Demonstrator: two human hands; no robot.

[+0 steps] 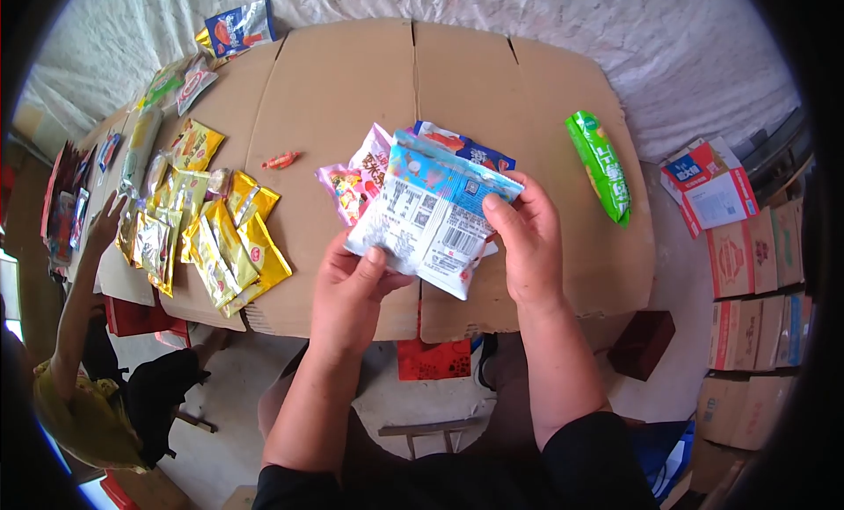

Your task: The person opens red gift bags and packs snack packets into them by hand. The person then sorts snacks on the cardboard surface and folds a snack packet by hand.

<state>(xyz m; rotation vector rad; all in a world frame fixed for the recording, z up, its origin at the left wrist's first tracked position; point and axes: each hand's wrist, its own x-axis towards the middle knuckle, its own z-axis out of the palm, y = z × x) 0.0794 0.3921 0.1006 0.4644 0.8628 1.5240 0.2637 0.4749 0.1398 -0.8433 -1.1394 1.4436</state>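
Observation:
Between my two hands is a blue and white snack bag (pixel 440 213), its printed back with a barcode facing up. My left hand (pixel 356 277) pinches its lower left corner, thumb on top. At the upper right edge, my right hand (pixel 527 237) grips it with the thumb pressed on the front. Partly hidden behind it are a pink snack bag (pixel 356 178) and a dark blue snack bag (pixel 470 145). A small red wrapped candy (pixel 281 160) lies to the left on the cardboard. Off to the right rests a long green snack packet (pixel 601 169).
Flattened cardboard (pixel 343 79) covers the table. Several yellow snack bags (pixel 230 251) are heaped at left, with a blue and silver bag (pixel 242 28) at the far edge. Another person's hand (pixel 107 222) is raised at left. Cardboard boxes (pixel 738 255) stack at right.

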